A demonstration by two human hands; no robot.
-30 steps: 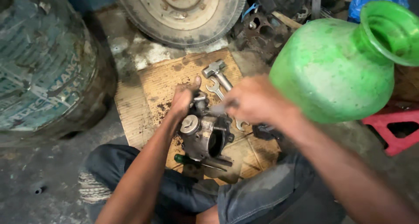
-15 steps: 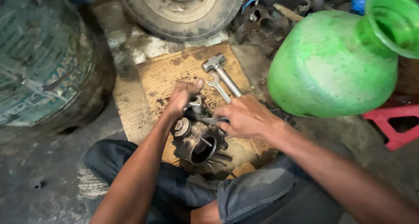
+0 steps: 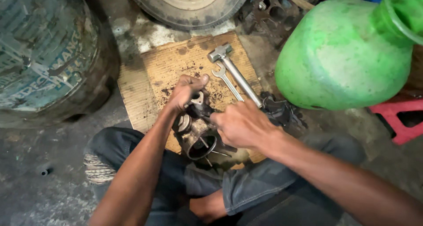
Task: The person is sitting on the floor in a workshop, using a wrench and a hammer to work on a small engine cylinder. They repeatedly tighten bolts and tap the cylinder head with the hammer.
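Head view: left hand [image 3: 186,91] pinches the top of a greasy, rounded metal engine part [image 3: 197,135] on stained cardboard [image 3: 150,76]. Right hand [image 3: 242,124] closes around its side. A steel hammer [image 3: 235,74] and spanner [image 3: 225,80] lie beside a glossy green plastic pot [image 3: 348,54].

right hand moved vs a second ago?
Yes. The right hand dropped from up near the hammer head to below the spanner, by the metal part.
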